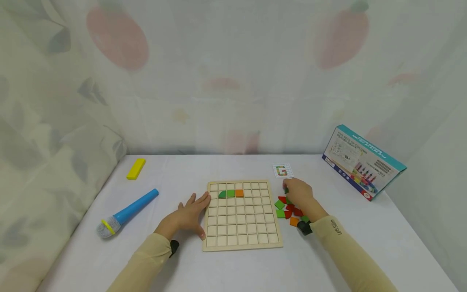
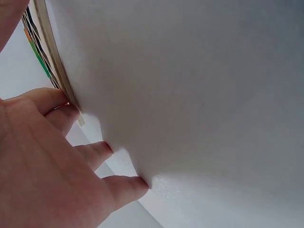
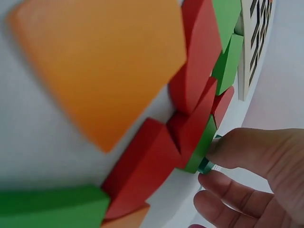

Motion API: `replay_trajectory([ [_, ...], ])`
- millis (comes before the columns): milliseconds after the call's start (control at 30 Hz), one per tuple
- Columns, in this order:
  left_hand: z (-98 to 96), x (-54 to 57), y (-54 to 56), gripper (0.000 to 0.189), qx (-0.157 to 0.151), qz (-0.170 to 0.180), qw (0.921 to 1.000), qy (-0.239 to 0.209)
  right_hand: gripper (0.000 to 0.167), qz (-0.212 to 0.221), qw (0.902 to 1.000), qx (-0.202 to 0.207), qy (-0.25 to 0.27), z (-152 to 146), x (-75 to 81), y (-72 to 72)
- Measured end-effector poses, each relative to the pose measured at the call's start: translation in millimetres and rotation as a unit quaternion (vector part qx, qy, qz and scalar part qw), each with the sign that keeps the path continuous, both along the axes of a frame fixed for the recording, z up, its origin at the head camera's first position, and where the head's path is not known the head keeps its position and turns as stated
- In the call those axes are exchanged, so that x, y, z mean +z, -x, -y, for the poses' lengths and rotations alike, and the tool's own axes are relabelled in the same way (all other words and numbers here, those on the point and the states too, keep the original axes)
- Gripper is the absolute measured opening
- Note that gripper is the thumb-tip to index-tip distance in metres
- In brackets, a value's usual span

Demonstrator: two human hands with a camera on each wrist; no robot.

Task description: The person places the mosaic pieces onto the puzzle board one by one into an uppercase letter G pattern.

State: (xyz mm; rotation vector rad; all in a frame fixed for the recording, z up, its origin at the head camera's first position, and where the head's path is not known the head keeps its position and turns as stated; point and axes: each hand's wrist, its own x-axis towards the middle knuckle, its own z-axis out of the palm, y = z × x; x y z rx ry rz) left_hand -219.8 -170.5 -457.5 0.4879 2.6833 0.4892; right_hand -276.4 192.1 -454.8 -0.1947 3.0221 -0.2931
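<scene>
On the left of the tabletop (image 1: 219, 271) I see a mic (image 1: 135, 207) and a block (image 1: 136, 169), then the left hand (image 1: 187, 215), its grip spread wide, holding nothing, touching the left edge of the board (image 1: 247, 220). The board carries 3 set tiles (image 1: 231, 194); right of it lie loose tiles (image 1: 280, 213) and a card (image 1: 283, 170), then the right hand (image 1: 300, 198), its grip pinching a dark green tile (image 3: 205, 166), and a box (image 1: 359, 162).

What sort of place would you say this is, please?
Probably an indoor play or recording corner: a smooth white tabletop stands before a pale backdrop printed with red fruit, holding a square, pale wooden grid board and a blue-handled, grey-headed microphone.
</scene>
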Motion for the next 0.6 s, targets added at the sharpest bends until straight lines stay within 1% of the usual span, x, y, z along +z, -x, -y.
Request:
replay_trajectory([
  [100,-0.4,0.9,0.3,0.127,0.002,0.006,1.0,0.0,0.016,-0.003,0.9999,0.009,0.009,3,0.9,0.5],
  [367,0.1,0.9,1.8,0.126,0.004,0.017,0.9998,0.002,0.025,-0.045,0.9967,0.059,0.032,26,10.7,-1.2],
  [500,0.2,0.1,2.3,0.126,0.006,0.02,0.9998,0.0,0.027,-0.048,0.9937,0.09,0.045,43,13.3,-1.2],
  [600,-0.4,0.1,2.3,0.124,0.007,0.022,0.9997,-0.004,0.026,-0.05,0.9912,0.115,0.041,55,12.6,-0.6],
])
